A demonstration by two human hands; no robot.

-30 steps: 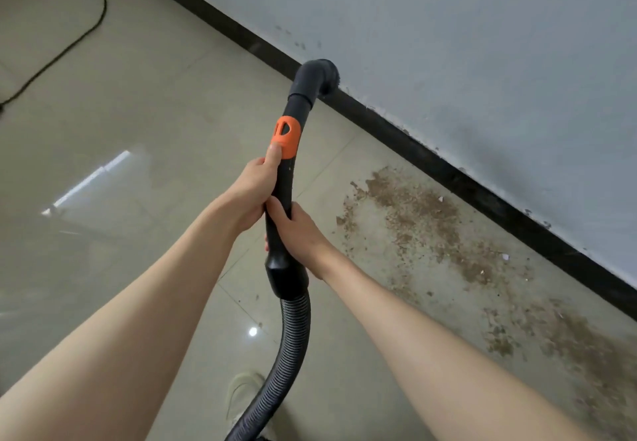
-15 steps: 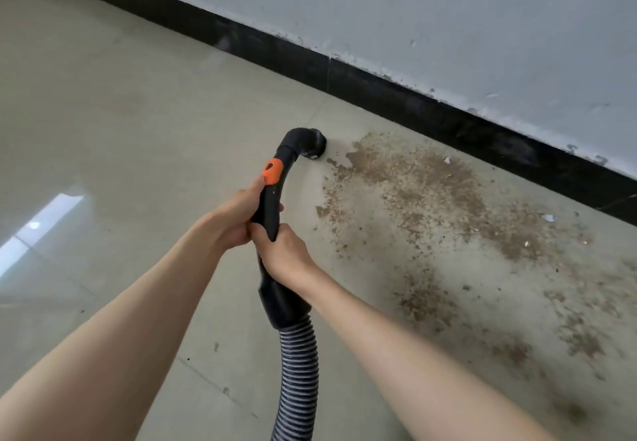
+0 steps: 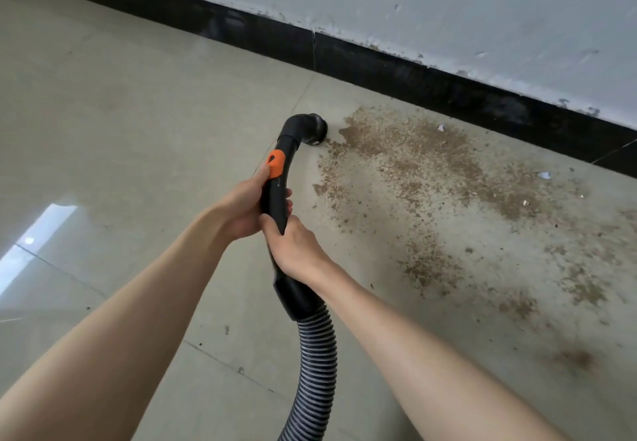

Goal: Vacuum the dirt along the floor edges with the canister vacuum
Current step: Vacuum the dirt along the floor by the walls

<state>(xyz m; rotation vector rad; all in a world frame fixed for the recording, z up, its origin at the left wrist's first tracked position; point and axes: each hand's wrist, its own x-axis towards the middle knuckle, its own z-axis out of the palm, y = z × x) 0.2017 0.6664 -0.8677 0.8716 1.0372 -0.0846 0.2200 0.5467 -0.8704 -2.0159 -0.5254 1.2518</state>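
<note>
A black curved vacuum handle [image 3: 287, 151] with an orange slider [image 3: 276, 164] runs down into a ribbed grey hose [image 3: 315, 365]. My left hand [image 3: 243, 208] grips the handle just below the orange slider, thumb against it. My right hand [image 3: 293, 251] grips the handle lower down, right under the left. The round nozzle end [image 3: 315, 129] sits low at the left edge of a wide patch of brown dirt [image 3: 424, 172] spread on the beige tile floor along the black baseboard [image 3: 431, 85]. The canister itself is out of view.
A pale grey scuffed wall [image 3: 413, 3] rises above the baseboard. Small white scraps [image 3: 544, 175] lie in the dirt. More dirt trails off to the lower right [image 3: 572, 358]. Glossy tile with a window reflection [image 3: 34, 244] lies on the left.
The nozzle has come down from in front of the wall to the floor at the dirt patch's left edge. The view has swung right and closer to the baseboard. Both hands keep their grip.
</note>
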